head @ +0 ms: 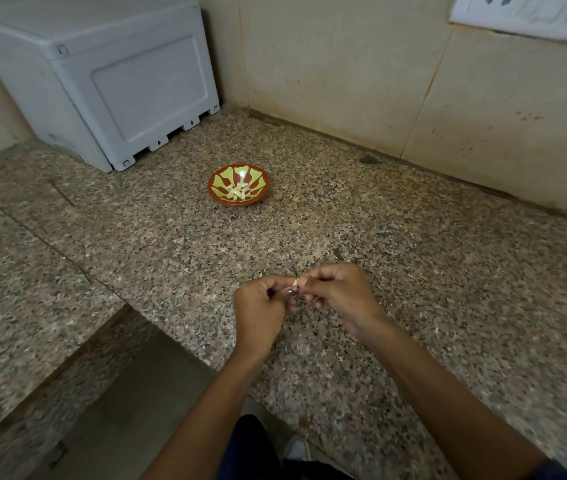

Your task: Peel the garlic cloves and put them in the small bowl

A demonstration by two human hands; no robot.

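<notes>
- Your left hand (258,306) and right hand (339,292) meet above the counter (413,271), fingers of both pinching one clove (296,282) between them.
- Farther back, the bowl (239,187) holds peeled cloves (238,192).
- A grey box (109,81) stands behind.

grey plastic box (102,77), granite counter (413,254), wall socket (524,12)

A garlic clove (296,282) pinched between both hands; peeled cloves (238,191) heaped in the red-and-green small bowl (220,184)
</notes>
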